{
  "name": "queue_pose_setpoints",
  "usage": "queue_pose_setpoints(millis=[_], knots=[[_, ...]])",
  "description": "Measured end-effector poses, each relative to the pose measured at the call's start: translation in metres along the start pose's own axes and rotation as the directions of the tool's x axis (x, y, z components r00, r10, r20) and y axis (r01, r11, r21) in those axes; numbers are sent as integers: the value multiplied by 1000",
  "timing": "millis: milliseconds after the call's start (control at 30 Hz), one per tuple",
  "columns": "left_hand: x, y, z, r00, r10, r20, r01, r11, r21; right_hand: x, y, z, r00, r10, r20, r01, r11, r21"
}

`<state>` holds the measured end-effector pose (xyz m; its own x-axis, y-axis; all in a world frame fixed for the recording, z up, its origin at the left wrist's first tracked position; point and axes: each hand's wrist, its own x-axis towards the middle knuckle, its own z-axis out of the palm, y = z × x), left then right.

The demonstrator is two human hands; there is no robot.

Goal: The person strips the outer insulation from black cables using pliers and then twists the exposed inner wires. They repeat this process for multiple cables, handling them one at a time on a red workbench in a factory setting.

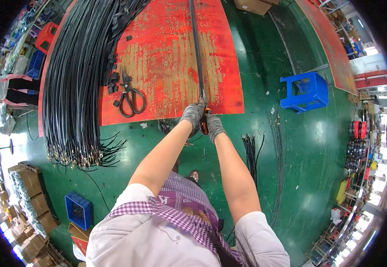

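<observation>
1. Red table (167,53), its paint worn to brown, stretches ahead of the person.
2. Thick bundle of black cables (75,66) lies along the table's left side, metal-tipped ends hanging over the near edge.
3. Single black cable (196,49) lies right of the table's middle. Its long axis runs away from the person, the far part leaning slightly left; its near end is at the hands.
4. Cardboard boxes (31,182) are stacked at lower left; their contents cannot be seen.
5. Blue crate (89,213) on the floor holds dark pieces, too small to identify.
6. Scissors (126,85) lie beside the bundle, blades pointing away.
7. Left hand (194,115), grey-gloved: fingers curled closed around the single cable's near end.
8. Right hand (214,125), also gloved: fingers wrapped around an orange-handled tool (205,126); the tool's working end is unclear.
</observation>
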<state>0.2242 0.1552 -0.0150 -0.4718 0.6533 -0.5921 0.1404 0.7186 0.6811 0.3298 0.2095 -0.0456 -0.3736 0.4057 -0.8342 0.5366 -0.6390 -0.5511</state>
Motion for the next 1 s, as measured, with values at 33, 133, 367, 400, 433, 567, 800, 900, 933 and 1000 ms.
queue_pose_setpoints(millis=[33, 133, 367, 400, 433, 567, 800, 900, 933, 1000], knots=[[1, 9, -3, 999, 7, 40, -7, 1000, 20, -16, -4, 0, 1000, -14, 11, 13, 996, 84], [7, 25, 2, 908, -382, 171, 379, 578, -723, -41, -22, 7, 1000, -19, 4, 17, 956, 293], [38, -5, 14, 905, -400, 143, 316, 409, -856, -53, -25, 19, 996, 26, 90, -52, 953, 298], [41, -6, 11, 922, -382, 62, 304, 618, -725, -50, -27, 21, 999, 30, 46, -41, 961, 275], [42, -10, 10, 936, -351, 30, 286, 707, -647, -45, -27, 24, 999, 37, 0, -36, 967, 253], [29, -8, 8, 968, -225, -114, 183, 938, -295, -28, -31, 21, 993, 45, -112, -41, 998, 40], [45, -31, -8, 989, -131, 66, 146, 937, -317, -16, -53, 36, 965, 152, -213, -196, 960, -202], [44, -17, -9, 977, -107, 183, 166, 923, -346, 23, -32, 11, 950, -56, -308, -155, 769, -620], [31, -3, -12, 949, -118, 291, 247, 852, -461, 39, -16, -4, 936, -179, -302, -133, 614, -778], [36, -5, -16, 940, -76, 331, 235, 849, -474, 39, -1, -4, 797, -549, -253, 39, 464, -885]])
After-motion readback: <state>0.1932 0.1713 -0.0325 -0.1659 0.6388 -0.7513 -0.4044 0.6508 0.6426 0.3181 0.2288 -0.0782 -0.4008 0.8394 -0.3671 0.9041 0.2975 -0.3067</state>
